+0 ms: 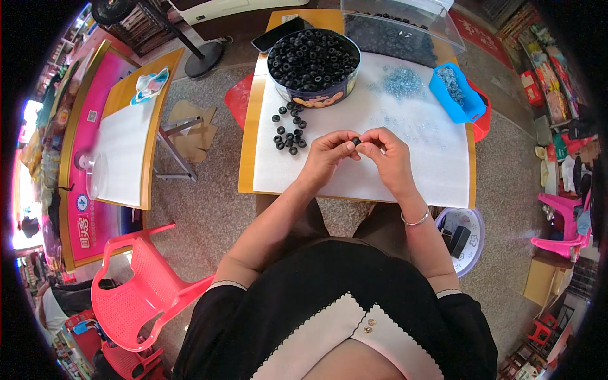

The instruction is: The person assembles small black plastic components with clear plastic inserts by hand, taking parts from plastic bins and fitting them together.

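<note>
Over the white-covered tabletop (437, 171), my left grip (325, 158) and right grip (392, 161) pinch one black ring (356, 142) between them, likely because it's small, while loose rings (289, 136) lie leftward, seemingly for easy reach.

White lettering (84, 232) runs along the lower part of the pink board (95, 95) at left, beneath a round blue-and-white badge (82, 202) – and a square code (92, 116) sits higher up. Pale characters mark the red sheet (482, 39) at upper right. The tub (326, 98) bears a printed design – any wording there is unclear.
</note>
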`<state>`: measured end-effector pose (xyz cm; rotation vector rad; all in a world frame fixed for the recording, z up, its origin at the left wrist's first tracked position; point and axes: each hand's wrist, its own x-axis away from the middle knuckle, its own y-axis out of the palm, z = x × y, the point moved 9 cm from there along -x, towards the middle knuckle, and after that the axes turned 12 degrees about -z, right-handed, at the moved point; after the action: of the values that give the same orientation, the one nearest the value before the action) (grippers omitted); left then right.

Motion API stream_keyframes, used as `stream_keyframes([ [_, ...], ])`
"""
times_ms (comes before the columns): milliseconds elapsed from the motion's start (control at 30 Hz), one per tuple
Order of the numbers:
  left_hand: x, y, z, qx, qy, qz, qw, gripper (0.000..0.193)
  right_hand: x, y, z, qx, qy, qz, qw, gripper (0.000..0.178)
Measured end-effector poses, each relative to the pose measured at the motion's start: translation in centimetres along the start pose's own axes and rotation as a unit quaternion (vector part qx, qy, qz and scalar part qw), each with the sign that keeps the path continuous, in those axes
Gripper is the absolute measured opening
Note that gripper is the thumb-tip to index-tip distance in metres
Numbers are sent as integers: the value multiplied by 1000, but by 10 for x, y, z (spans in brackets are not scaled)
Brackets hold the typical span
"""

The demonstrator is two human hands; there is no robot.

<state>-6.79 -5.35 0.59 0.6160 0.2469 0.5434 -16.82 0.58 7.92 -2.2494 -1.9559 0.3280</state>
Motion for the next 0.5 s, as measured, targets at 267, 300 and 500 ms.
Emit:
stream_keyframes([
  [267,-2,10,12,24,21,-22,999,71,-4,11,-17,152,-89,-130,976,26],
  [300,-1,12,13,19,17,-22,999,74,-4,14,-16,148,-88,-142,975,26],
  [500,-1,8,8,73,29,-34,996,76,1,19,-8,28,-94,-74,992,23],
])
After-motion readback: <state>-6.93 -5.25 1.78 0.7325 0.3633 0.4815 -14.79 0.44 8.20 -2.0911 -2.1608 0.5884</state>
